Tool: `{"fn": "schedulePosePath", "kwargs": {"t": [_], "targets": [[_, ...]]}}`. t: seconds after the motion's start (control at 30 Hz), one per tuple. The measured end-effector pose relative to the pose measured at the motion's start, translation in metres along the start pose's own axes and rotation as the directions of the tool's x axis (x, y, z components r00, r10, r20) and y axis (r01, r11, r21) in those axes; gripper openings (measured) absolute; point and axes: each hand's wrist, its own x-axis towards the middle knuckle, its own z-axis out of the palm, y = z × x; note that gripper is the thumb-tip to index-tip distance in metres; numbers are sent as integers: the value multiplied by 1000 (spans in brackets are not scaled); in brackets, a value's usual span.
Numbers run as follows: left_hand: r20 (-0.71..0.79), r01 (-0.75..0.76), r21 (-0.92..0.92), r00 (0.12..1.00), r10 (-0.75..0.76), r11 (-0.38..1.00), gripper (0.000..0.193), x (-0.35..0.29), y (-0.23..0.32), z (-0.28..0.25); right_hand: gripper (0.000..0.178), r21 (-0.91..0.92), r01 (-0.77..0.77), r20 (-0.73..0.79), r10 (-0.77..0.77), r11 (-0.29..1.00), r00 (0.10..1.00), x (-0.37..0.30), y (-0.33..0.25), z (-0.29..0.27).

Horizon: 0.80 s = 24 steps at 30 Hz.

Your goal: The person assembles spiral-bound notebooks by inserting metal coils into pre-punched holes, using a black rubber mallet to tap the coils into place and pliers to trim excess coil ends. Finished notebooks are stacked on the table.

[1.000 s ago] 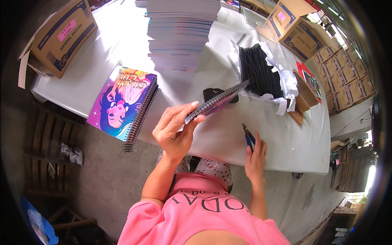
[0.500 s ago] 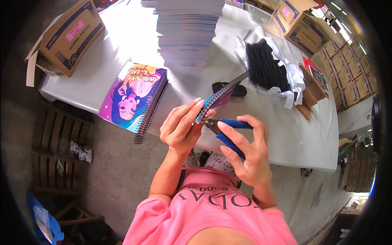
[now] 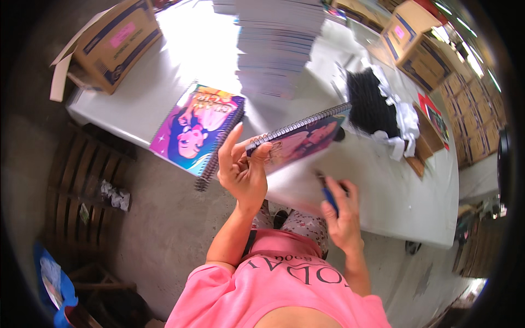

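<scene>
A spiral notebook [image 3: 306, 141] with a colourful illustrated cover is held up over the table's near edge, its dark coil along the top. My left hand [image 3: 244, 174] pinches the coil end of it between thumb and fingers. Lower and to the right, apart from the notebook, my right hand [image 3: 343, 217] is closed around blue-handled pliers [image 3: 330, 198], whose dark jaws point up and left. Motion blurs the pliers. On the table to the left lies a stack of similar spiral notebooks [image 3: 198, 128], coils toward the right.
A tall stack of paper [image 3: 276, 49] stands at the back of the white table [image 3: 383, 202]. Black spiral coils [image 3: 372, 104] lie on white wrapping at right, beside a wooden block [image 3: 429, 134]. Open cartons stand at the left [image 3: 117, 49] and right [image 3: 421, 57]. A slatted wooden pallet [image 3: 82, 180] lies left.
The pliers have moved away from the coil's end, down and to the right. My left hand has turned the notebook so its cover shows. The whole view has shifted slightly.
</scene>
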Motion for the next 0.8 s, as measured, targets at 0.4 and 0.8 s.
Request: {"fn": "schedulePosePath", "kwargs": {"t": [0.4, 0.8], "targets": [[-127, 103, -387, 978, -164, 916, 24, 31, 53, -46, 59, 680, 219, -267, -42, 700, 963, 78, -5, 13], [-192, 121, 772, 980, 48, 624, 20, 100, -20, -154, 42, 342, 187, 112, -238, 921, 965, 253, -74, 131]]}}
